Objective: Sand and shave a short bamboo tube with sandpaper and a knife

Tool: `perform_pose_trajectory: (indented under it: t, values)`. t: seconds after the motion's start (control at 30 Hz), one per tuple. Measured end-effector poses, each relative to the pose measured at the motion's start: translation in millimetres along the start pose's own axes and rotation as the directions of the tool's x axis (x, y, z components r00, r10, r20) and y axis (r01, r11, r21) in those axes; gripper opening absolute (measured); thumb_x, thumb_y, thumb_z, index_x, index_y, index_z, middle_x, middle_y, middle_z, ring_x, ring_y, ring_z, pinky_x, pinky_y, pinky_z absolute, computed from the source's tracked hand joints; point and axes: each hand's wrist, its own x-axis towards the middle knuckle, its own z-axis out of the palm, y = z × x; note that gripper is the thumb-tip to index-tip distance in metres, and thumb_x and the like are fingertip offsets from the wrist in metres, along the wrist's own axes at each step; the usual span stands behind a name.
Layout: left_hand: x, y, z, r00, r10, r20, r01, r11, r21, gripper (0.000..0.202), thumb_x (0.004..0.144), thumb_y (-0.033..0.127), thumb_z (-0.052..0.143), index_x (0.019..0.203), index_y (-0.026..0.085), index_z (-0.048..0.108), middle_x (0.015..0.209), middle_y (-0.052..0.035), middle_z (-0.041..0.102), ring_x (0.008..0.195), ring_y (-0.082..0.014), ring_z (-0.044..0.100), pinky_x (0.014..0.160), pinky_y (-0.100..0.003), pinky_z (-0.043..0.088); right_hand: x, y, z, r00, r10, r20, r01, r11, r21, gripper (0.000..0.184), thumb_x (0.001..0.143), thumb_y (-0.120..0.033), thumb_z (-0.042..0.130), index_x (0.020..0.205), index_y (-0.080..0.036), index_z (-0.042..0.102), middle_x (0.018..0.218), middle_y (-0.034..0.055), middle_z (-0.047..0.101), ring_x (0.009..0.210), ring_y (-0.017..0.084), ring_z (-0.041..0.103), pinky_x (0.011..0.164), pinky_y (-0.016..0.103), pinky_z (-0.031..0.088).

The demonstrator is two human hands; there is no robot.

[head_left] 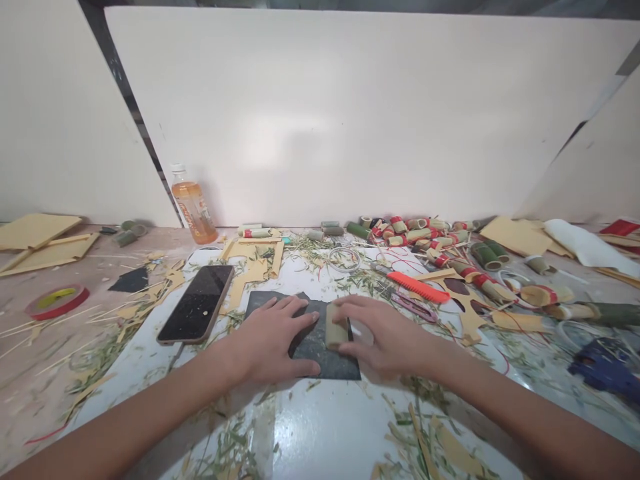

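Note:
A dark sheet that looks like sandpaper [320, 357] lies flat on the white work surface in front of me. My left hand [280, 333] presses on its left part, palm down with the fingers spread. On the sheet's right part rests a short pale-green bamboo tube [335, 327], its length pointing away from me. My right hand [375, 333] grips this tube from the right, fingertips at its far end and thumb at its near end. The tube's underside is hidden.
A phone [197, 303] lies left of the sheet, with a drink bottle [194, 207] behind it. Bamboo pieces with red bands [425, 233] are heaped at the back right, near an orange-handled tool [419, 287]. A red tape roll [57, 301] sits far left. Green shavings litter the surface; a white panel [350, 120] stands behind.

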Motion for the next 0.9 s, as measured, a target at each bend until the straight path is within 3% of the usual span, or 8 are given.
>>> perform_pose_trajectory:
  t: [0.1, 0.2, 0.3, 0.5, 0.67, 0.8, 0.9]
  values:
    - [0.2, -0.8, 1.3, 1.000, -0.007, -0.010, 0.007, 1.000, 0.000, 0.079, 0.077, 0.071, 0.049, 0.139, 0.023, 0.046, 0.141, -0.0143, 0.044, 0.130, -0.0371, 0.040, 0.103, -0.053, 0.037, 1.3, 0.9, -1.6, 1.000, -0.007, -0.029, 0.007, 1.000, -0.024, 0.013, 0.082, -0.026, 0.066, 0.092, -0.020, 0.061, 0.100, 0.0085, 0.062, 0.095, 0.024, 0.058, 0.082, 0.035, 0.047]
    - [-0.3, -0.8, 0.8, 1.000, -0.008, -0.010, 0.008, 1.000, -0.001, 0.079, 0.077, 0.071, 0.050, 0.140, 0.024, 0.044, 0.142, -0.0141, 0.044, 0.129, -0.0372, 0.041, 0.102, -0.053, 0.038, 0.2, -0.7, -3.9, 0.998, -0.051, 0.028, 0.051, 0.999, -0.008, 0.017, 0.080, -0.030, 0.068, 0.093, -0.020, 0.063, 0.107, 0.0093, 0.062, 0.100, 0.025, 0.058, 0.086, 0.036, 0.046]
    - [-0.7, -0.3, 0.3, 1.000, 0.003, -0.008, -0.003, 1.000, 0.015, 0.077, 0.078, 0.069, 0.051, 0.140, 0.023, 0.045, 0.142, -0.0144, 0.044, 0.130, -0.0361, 0.040, 0.102, -0.053, 0.037, -0.5, 1.3, -6.0, 0.999, -0.010, 0.031, 0.011, 0.999, -0.044, 0.017, 0.083, -0.031, 0.065, 0.095, -0.019, 0.065, 0.111, 0.0107, 0.061, 0.099, 0.025, 0.059, 0.085, 0.037, 0.047]
    - [0.2, -0.7, 1.7, 1.000, -0.004, -0.003, 0.004, 1.000, 0.005, 0.079, 0.078, 0.072, 0.048, 0.140, 0.023, 0.044, 0.143, -0.0147, 0.042, 0.131, -0.0370, 0.039, 0.103, -0.053, 0.036, -2.9, 8.5, -0.8, 0.999, 0.038, 0.031, -0.037, 0.998, -0.043, 0.037, 0.086, -0.028, 0.061, 0.124, -0.025, 0.060, 0.112, 0.0114, 0.058, 0.101, 0.026, 0.058, 0.087, 0.041, 0.047]
    - [0.6, -0.4, 1.5, 1.000, 0.000, -0.013, 0.000, 1.000, 0.002, 0.078, 0.077, 0.070, 0.051, 0.139, 0.023, 0.046, 0.141, -0.0145, 0.045, 0.129, -0.0374, 0.041, 0.102, -0.052, 0.037, -8.0, 2.4, 3.5, 0.995, -0.037, 0.091, 0.032, 0.998, 0.046, 0.037, 0.083, -0.031, 0.064, 0.120, -0.030, 0.063, 0.119, 0.0100, 0.054, 0.108, 0.025, 0.055, 0.093, 0.040, 0.046]
    - [1.2, -0.7, 1.7, 1.000, -0.012, -0.008, 0.013, 1.000, 0.020, 0.079, 0.078, 0.071, 0.047, 0.139, 0.021, 0.046, 0.141, -0.0158, 0.044, 0.128, -0.0383, 0.041, 0.100, -0.053, 0.038, -7.9, 2.4, 1.2, 0.999, 0.018, 0.035, -0.018, 1.000, -0.005, 0.036, 0.085, -0.030, 0.061, 0.121, -0.027, 0.063, 0.116, 0.0118, 0.054, 0.108, 0.026, 0.054, 0.093, 0.043, 0.045]
    - [2.0, -1.0, 1.5, 1.000, -0.005, 0.005, 0.005, 1.000, 0.027, 0.078, 0.079, 0.071, 0.046, 0.140, 0.021, 0.045, 0.142, -0.0161, 0.043, 0.129, -0.0373, 0.042, 0.100, -0.052, 0.039, -8.3, 0.6, -0.7, 0.994, -0.016, 0.104, 0.014, 1.000, 0.022, 0.038, 0.082, -0.032, 0.066, 0.120, -0.029, 0.065, 0.115, 0.0104, 0.054, 0.108, 0.025, 0.054, 0.093, 0.041, 0.045]
